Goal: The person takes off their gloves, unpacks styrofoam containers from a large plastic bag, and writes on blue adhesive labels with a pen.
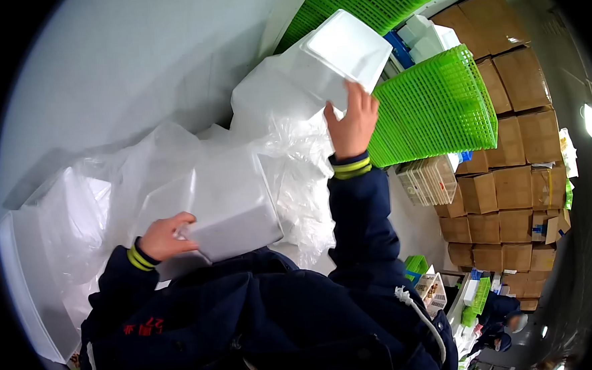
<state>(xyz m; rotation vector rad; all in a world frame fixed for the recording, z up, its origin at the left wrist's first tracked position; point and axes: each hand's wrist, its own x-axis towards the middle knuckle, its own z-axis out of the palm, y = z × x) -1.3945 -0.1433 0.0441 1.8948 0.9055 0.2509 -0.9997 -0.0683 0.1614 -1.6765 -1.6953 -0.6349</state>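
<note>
My left hand (168, 237) is at the near left edge of a white box (237, 215), thumb and fingers closed around its edge. The box lies tilted close to my jacket, with clear plastic wrap (303, 184) bunched beside it. Farther up, my right hand (354, 125) is raised with its thumb and fingers apart. Its fingertips overlap the lower edge of a second white box (349, 45), at the end of a plastic-wrapped stack. More wrapped white boxes (86, 203) stand at the left along the wall.
Right of my right hand stands a stack of green plastic baskets (432, 107), above a cream crate (428, 181). More green baskets (367, 4) are at the top. Cardboard boxes (511, 133) are piled along the right. People in dark clothing (500, 315) are at the lower right.
</note>
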